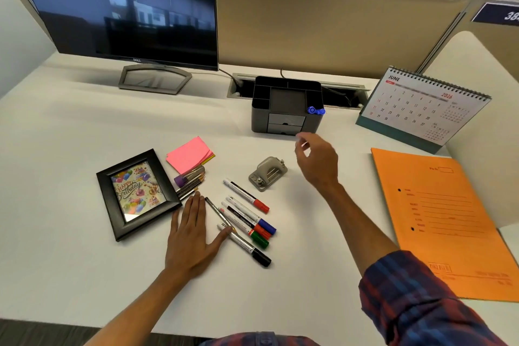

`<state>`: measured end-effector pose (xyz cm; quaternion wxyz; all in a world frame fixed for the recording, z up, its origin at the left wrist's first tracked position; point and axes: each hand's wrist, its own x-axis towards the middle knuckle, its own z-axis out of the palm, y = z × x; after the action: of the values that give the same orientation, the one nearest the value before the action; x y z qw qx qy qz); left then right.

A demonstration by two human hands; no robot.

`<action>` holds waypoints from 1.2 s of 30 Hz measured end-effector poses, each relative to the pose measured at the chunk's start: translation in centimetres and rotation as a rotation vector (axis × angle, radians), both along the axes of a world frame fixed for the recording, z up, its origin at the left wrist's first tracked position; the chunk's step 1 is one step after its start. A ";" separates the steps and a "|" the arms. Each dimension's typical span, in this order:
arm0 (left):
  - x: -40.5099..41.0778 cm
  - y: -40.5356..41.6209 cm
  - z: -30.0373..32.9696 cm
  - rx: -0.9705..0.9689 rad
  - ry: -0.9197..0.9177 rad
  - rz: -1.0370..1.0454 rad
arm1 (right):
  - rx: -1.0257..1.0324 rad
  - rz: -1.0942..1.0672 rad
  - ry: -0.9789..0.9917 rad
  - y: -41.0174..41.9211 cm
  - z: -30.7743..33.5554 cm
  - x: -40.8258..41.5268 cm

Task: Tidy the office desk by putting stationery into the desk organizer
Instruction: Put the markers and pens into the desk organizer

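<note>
Although most of the stationery lies loose on the white desk top [84,126], the dark grey plastic desk organizer [287,105] stands at the back edge, just in front of the cable slot, with a small blue plastic item [316,111] sitting in its front right compartment; what that item is cannot be resolved.

Left hand [193,236]: flat on the desk, palm down, fingers straight and together, thumb spread to the right and touching the white-barrelled markers with red, blue, green and black caps [250,219]. Fingertips point toward the bundle of thin brushes with a purple cap [189,181]. Probable reason: bracing, or keeping the marker row from rolling. It grips nothing.

Right hand [317,157]: raised above the desk, just in front of the organizer's small drawers, wrist bent, fingers loosely curled and apart. Nothing visible between them; judged empty. Forearm extends diagonally from the plaid sleeve [421,298].

Layout notes: the markers lie parallel in a fan, caps toward the near right, easy to gather in one sweep. The grey metal hole punch [268,173] sits between markers and organizer. The pink sticky-note pad [189,154] lies just beside the black picture frame [137,194].

Judgement: task early; nearly all items remain outside the organizer.
</note>
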<state>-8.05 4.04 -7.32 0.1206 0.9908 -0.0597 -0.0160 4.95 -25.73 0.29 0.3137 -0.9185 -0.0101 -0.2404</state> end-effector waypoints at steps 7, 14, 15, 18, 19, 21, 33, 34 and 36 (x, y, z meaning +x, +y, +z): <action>0.1 0.0 0.0 0.019 -0.020 0.002 | -0.040 0.092 0.153 2.3 -2.7 -3.7; 0.1 0.0 -0.1 0.011 -0.020 0.005 | -0.055 0.209 0.401 4.6 -3.4 -7.1; 0.1 0.0 -0.1 0.011 -0.020 0.005 | -0.067 0.227 0.438 4.9 -3.6 -7.3; 0.1 0.0 -0.1 0.008 -0.027 0.005 | -0.121 0.254 0.478 5.5 -4.2 -7.7; 0.1 0.0 -0.1 0.008 -0.028 0.005 | -0.133 0.259 0.480 5.6 -4.3 -7.8; 0.1 0.1 -0.2 0.011 -0.026 0.002 | -0.151 0.273 0.484 5.8 -4.3 -8.0; 0.1 0.0 -0.3 0.006 -0.023 0.008 | 0.277 0.188 0.481 5.9 -2.4 -7.4; 0.1 0.0 -0.3 0.006 -0.021 0.008 | 0.335 0.198 0.456 5.8 -1.8 -7.2; 0.1 0.1 -0.4 0.008 -0.020 0.006 | 0.448 0.243 0.395 5.6 -0.4 -6.7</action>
<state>-7.93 4.11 -7.71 0.1163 0.9915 -0.0581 -0.0061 -1.72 -20.16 -0.06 0.5302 -0.8478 -0.0053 -0.0143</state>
